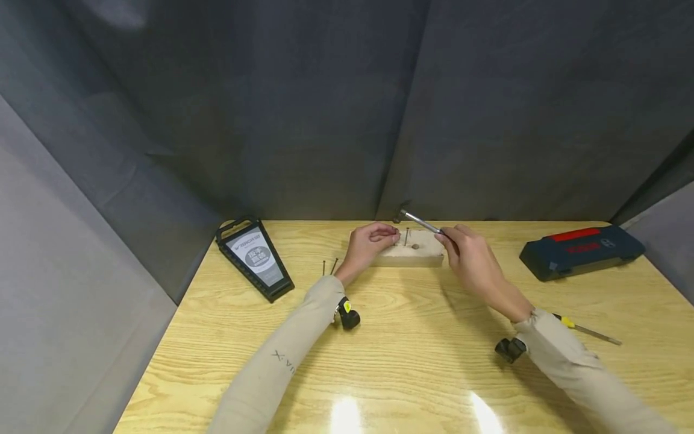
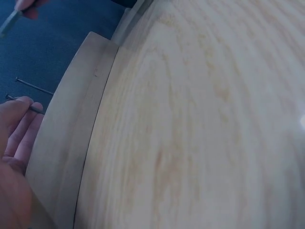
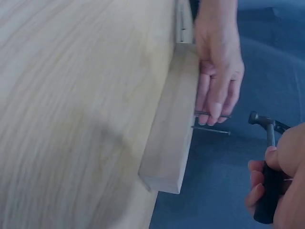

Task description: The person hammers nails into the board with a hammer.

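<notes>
A pale wooden block (image 1: 412, 261) lies near the table's back edge. Over its left part, my left hand (image 1: 365, 250) pinches a nail (image 3: 204, 113) between thumb and fingers, its point at the block's top face. Just right of those fingers a second nail (image 1: 406, 236) stands upright in the block. My right hand (image 1: 474, 262) grips a small hammer (image 1: 422, 222) by its black handle (image 3: 268, 195). The hammer head (image 3: 259, 119) is raised above the block, apart from both nails. A dark spot (image 1: 415, 246) marks the block's top.
Two more nails (image 1: 324, 267) stand left of my left wrist. A black wrench-set holder (image 1: 255, 256) lies at the left, and a dark blue and red case (image 1: 582, 250) at the right. A yellow-handled screwdriver (image 1: 593, 333) lies beside my right forearm. Dark curtain (image 1: 325, 120) hangs behind the table.
</notes>
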A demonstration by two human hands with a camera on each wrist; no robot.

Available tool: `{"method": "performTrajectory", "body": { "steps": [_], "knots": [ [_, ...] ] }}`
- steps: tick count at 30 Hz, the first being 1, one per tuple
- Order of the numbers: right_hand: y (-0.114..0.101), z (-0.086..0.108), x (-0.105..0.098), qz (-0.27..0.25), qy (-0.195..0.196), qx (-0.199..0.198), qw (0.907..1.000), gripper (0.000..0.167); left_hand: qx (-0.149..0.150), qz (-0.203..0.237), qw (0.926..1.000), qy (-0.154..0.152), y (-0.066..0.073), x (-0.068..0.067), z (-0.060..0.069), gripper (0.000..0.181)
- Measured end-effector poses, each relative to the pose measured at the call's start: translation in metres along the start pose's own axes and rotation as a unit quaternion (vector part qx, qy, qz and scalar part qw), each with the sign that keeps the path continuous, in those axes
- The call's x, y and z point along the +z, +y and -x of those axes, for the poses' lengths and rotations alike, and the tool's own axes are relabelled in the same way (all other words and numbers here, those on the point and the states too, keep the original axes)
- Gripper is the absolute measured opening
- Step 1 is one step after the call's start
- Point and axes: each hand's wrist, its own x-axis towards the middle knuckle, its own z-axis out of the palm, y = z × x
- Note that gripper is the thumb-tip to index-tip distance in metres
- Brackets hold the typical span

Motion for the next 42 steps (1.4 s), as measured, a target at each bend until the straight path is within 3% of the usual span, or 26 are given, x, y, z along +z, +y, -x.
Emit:
{"method": "performTrajectory", "body": {
  "steps": [5,16,19,23,25,27,31,33,39,42],
  "knots": [
    [0.005,-0.002,-0.003,0.005,0.013,-0.011,0.9998,0.012,-0.002,0.005,1.0000,0.000,0.000,0.000,0.001,0.019],
    [0.002,-0.002,-0.010,0.020,-0.028,-0.011,0.9994,0.012,-0.004,-0.010,0.9999,0.002,0.002,0.001,0.001,0.018],
    [-0.007,-0.013,-0.020,0.006,0.008,-0.029,0.9995,0.011,0.001,-0.012,0.9999,0.000,0.001,0.000,0.000,0.018],
    [-0.009,-0.026,-0.025,-0.022,0.118,-0.064,0.9907,0.010,0.000,-0.014,0.9999,-0.001,0.001,0.000,0.001,0.018],
    [-0.005,-0.026,-0.022,-0.031,0.148,-0.067,0.9863,0.011,-0.004,-0.013,0.9999,0.001,0.001,0.000,0.002,0.018],
    [0.001,-0.021,-0.014,-0.026,0.127,-0.063,0.9897,0.010,-0.005,-0.012,0.9999,0.004,0.001,0.001,0.002,0.018],
    [0.006,-0.010,-0.009,0.009,0.003,-0.042,0.9991,0.008,-0.002,-0.003,1.0000,0.008,0.002,0.001,0.001,0.019],
    [0.006,-0.009,-0.012,0.018,-0.026,-0.038,0.9988,0.009,0.000,-0.002,1.0000,0.008,0.002,0.002,0.001,0.018],
    [0.009,-0.013,-0.020,0.005,0.045,-0.038,0.9982,0.010,0.004,-0.003,1.0000,0.005,0.004,0.001,0.001,0.018],
    [0.012,-0.011,-0.018,0.012,0.038,-0.040,0.9984,0.008,0.000,-0.006,1.0000,0.003,0.002,0.001,0.002,0.019]
  ]
}}
